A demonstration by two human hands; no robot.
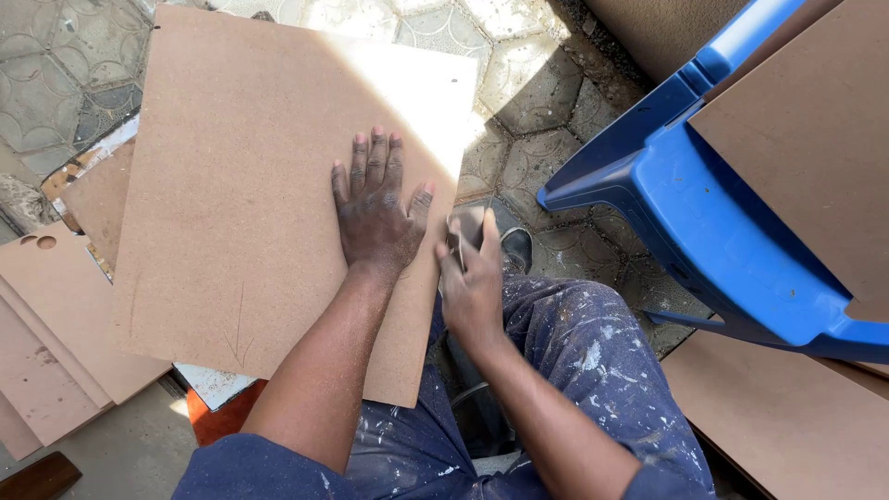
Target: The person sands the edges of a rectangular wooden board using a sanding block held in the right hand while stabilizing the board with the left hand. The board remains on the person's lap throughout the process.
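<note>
A large brown fibreboard panel [250, 185] lies flat in front of me, over my lap. My left hand [375, 208] rests palm down on it near its right edge, fingers spread. At that right edge my right hand [472, 282] is closed on a small sanding pad [463, 227], pressed against the board's side. Faint pencil marks show near the panel's lower left.
A blue plastic chair [704, 204] stands at the right with another brown board [815, 139] on it. More boards [56, 324] are stacked at the left, and one [787, 417] lies lower right. Patterned floor tiles [528, 102] lie beyond. My paint-spotted trousers [574, 352] are below.
</note>
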